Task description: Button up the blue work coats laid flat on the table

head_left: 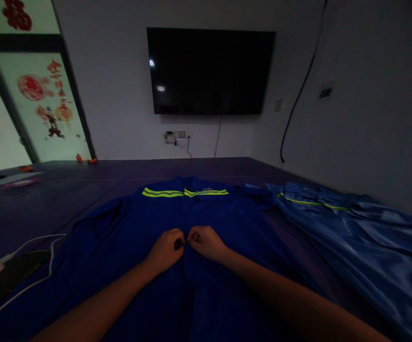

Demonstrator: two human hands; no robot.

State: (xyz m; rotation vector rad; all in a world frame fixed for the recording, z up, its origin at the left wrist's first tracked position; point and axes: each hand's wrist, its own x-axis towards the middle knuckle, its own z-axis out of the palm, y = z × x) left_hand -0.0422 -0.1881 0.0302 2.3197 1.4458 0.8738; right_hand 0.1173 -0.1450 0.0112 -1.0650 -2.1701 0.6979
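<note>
A dark blue work jacket [149,218] with yellow-green reflective chest stripes lies spread on the purple surface, collar away from me. Over its front opening, my left hand [167,248] pinches at the edge on one side, fingers curled. Close beside it, almost touching, my right hand [206,242] is closed in a pinch on the other edge. Both hands appear to grip the jacket's front placket below the stripes. Any button or zip between the fingertips is too dark and small to make out.
To the right lies a second, lighter blue garment [362,232] with a yellow-green stripe. A phone-like dark slab [17,275] and a white cable [51,256] rest at left, partly by the sleeve. A television [211,71] hangs on the far wall; a black cable [304,85] dangles at right.
</note>
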